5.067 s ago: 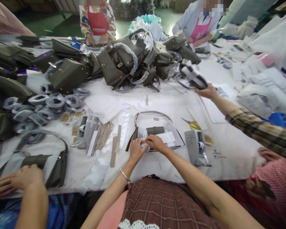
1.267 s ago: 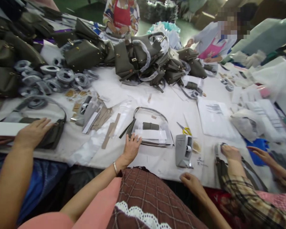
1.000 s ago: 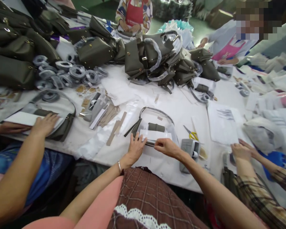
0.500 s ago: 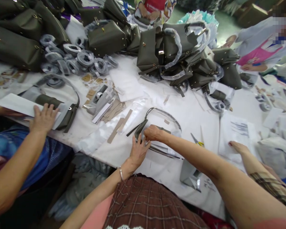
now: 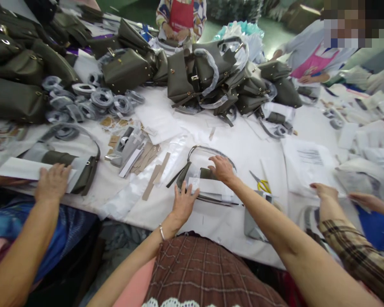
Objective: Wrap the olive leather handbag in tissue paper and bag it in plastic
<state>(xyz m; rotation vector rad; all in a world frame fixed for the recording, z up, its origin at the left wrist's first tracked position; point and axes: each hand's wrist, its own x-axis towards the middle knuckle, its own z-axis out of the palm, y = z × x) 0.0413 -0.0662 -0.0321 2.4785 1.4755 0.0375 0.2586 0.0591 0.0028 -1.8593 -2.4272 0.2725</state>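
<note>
In front of me on the white table lies a dark olive bag (image 5: 208, 174) with white paper and clear wrapping over it. Its strap (image 5: 211, 150) arcs behind it on the table. My left hand (image 5: 184, 202), with a bracelet at the wrist, rests with fingers spread on the bag's lower left edge. Over the bag's right part is my right hand (image 5: 223, 169), its fingers apart and bent, holding nothing that I can see. Yellow-handled scissors (image 5: 263, 185) lie to the right of the bag.
Olive bags (image 5: 128, 70) are piled along the back, beside wrapped strap rolls (image 5: 102, 97). Brown strips (image 5: 156, 175) and a grey tape dispenser (image 5: 127, 143) lie left of centre. A person's hand (image 5: 52, 181) presses another bag at left; another hand (image 5: 324, 191) touches white packaging (image 5: 301, 166).
My right hand has moved right and opened away from my left hand, uncovering more of the bag. My left hand stays at the bag's edge. The whole view has shifted.
</note>
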